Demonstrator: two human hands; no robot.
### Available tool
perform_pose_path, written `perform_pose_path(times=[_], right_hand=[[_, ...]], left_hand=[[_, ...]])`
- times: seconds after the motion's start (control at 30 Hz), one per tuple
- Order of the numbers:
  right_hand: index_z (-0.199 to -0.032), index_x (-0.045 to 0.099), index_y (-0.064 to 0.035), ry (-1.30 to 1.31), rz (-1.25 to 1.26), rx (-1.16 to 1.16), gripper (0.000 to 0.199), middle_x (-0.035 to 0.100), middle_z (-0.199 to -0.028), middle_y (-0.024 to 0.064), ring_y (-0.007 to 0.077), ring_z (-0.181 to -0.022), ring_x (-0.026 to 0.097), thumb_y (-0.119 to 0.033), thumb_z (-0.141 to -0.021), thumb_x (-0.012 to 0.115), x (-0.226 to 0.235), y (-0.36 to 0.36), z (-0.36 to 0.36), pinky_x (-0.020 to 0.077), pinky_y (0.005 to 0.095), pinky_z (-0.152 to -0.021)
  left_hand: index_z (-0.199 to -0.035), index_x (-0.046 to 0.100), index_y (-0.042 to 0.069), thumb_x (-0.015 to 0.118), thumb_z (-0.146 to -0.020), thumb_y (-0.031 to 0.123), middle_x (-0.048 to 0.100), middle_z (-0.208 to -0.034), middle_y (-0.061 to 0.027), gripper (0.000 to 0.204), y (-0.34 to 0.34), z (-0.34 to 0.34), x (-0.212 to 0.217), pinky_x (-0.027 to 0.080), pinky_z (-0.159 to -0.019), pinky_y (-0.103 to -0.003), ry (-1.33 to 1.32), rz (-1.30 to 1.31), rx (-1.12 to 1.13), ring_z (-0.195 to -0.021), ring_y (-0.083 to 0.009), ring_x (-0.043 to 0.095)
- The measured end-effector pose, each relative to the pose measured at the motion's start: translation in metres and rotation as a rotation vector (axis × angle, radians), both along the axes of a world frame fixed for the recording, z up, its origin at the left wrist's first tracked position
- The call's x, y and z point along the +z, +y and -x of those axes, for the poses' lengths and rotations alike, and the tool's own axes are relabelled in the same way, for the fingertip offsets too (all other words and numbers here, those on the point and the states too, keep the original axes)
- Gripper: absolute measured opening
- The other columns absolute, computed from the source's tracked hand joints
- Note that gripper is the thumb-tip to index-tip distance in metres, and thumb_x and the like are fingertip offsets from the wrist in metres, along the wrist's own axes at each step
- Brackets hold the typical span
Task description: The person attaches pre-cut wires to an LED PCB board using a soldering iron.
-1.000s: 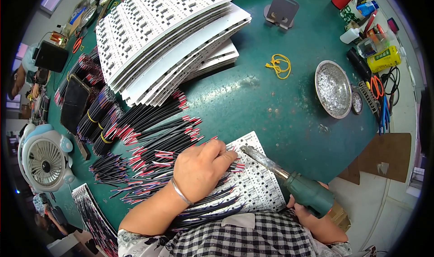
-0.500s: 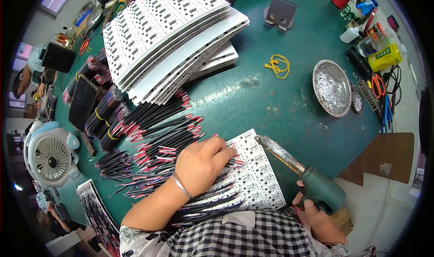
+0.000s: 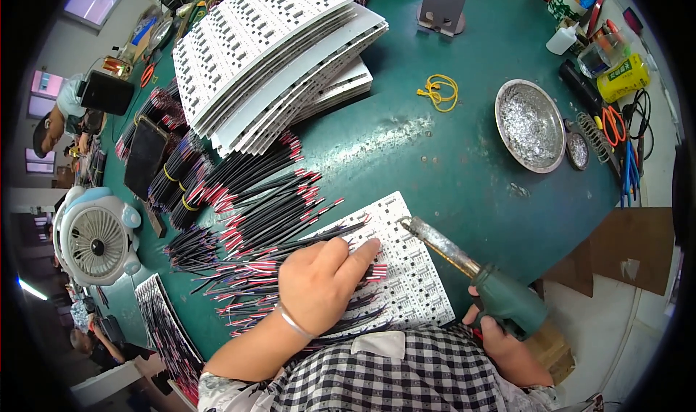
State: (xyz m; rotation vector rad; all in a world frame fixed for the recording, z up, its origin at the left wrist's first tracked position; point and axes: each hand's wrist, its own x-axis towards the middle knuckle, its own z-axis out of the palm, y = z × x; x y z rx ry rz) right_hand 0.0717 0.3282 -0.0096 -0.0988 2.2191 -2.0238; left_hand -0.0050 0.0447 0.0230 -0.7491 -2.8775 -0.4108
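My left hand [image 3: 319, 283], with a metal bangle on the wrist, is closed over a few black wires with red and white ends [image 3: 377, 272], pressed down on a white circuit board [image 3: 424, 281]. More black wires [image 3: 355, 318] lie across the board's near side. The fingers partly hide what they pinch. In my right hand [image 3: 502, 337] is a green soldering gun [image 3: 512, 301], gripped by its handle. Its hot-end tube points up and left, with the tip over the board's upper right edge, apart from the held wires.
A tall stack of white circuit boards [image 3: 268, 35] stands at the back left. Bundles of wires [image 3: 174, 176] and a fan [image 3: 98, 242] are to the left. A metal bowl of solder bits [image 3: 529, 126], a yellow cord [image 3: 439, 92] and a phone stand [image 3: 441, 10] lie beyond the board.
The loose wires on the board have shifted, and one now reaches past my left fingers toward the far edge. The soldering gun has moved slightly left. The whole view has shifted a little.
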Motion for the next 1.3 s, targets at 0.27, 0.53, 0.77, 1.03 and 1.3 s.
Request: perform_pose_path(times=[0.27, 0.53, 0.77, 1.03, 1.3], right_hand=[[-0.118, 0.057, 0.0045, -0.197, -0.112, 0.054, 0.048, 0.065, -0.091, 0.0130, 0.0183, -0.067, 0.063, -0.035, -0.092, 0.060, 0.012, 0.002, -0.009, 0.0505, 0.0313, -0.067], [-0.100, 0.067, -0.0015, -0.080, -0.316, 0.149, 0.024, 0.068, -0.094, 0.0133, 0.0252, -0.079, 0.069, -0.008, -0.078, 0.067, 0.019, -0.006, 0.005, 0.0547, 0.0325, -0.071], [-0.107, 0.062, 0.0011, 0.045, -0.363, 0.192, 0.029, 0.066, -0.093, 0.0123, 0.0237, -0.074, 0.066, -0.013, -0.083, 0.067, 0.018, -0.005, 0.007, 0.0528, 0.0330, -0.068], [-0.113, 0.057, 0.0074, -0.089, -0.115, 0.098, 0.030, 0.065, -0.095, 0.0147, 0.0170, -0.072, 0.068, -0.002, -0.085, 0.063, 0.017, -0.003, -0.002, 0.0562, 0.0288, -0.064], [-0.110, 0.060, 0.0056, -0.159, -0.113, 0.032, 0.029, 0.066, -0.091, 0.0131, 0.0177, -0.071, 0.068, -0.004, -0.082, 0.064, 0.020, -0.007, 0.000, 0.0556, 0.0292, -0.065]], left_hand=[[-0.094, 0.069, 0.012, 0.068, -0.061, 0.006, 0.056, -0.080, -0.0026, 0.034, 0.002, 0.005, -0.030, 0.046, -0.054, -0.032, -0.007, -0.182, 0.035, -0.066, -0.0213, 0.058], [-0.094, 0.071, 0.012, 0.068, -0.067, 0.008, 0.056, -0.081, -0.0015, 0.027, 0.001, 0.005, -0.034, 0.045, -0.054, -0.031, 0.014, -0.151, 0.013, -0.066, -0.0180, 0.057], [-0.094, 0.071, 0.013, 0.068, -0.069, 0.010, 0.055, -0.079, -0.0007, 0.025, 0.001, 0.004, -0.034, 0.044, -0.053, -0.030, 0.017, -0.162, 0.028, -0.065, -0.0171, 0.056], [-0.098, 0.070, 0.013, 0.065, -0.071, 0.008, 0.056, -0.078, 0.0000, 0.028, -0.002, 0.002, -0.020, 0.045, -0.051, -0.030, -0.044, -0.097, -0.010, -0.060, -0.0171, 0.055], [-0.097, 0.070, 0.011, 0.066, -0.071, 0.009, 0.057, -0.078, -0.0008, 0.027, -0.001, 0.003, -0.028, 0.046, -0.051, -0.029, -0.010, -0.135, -0.040, -0.061, -0.0164, 0.058]])
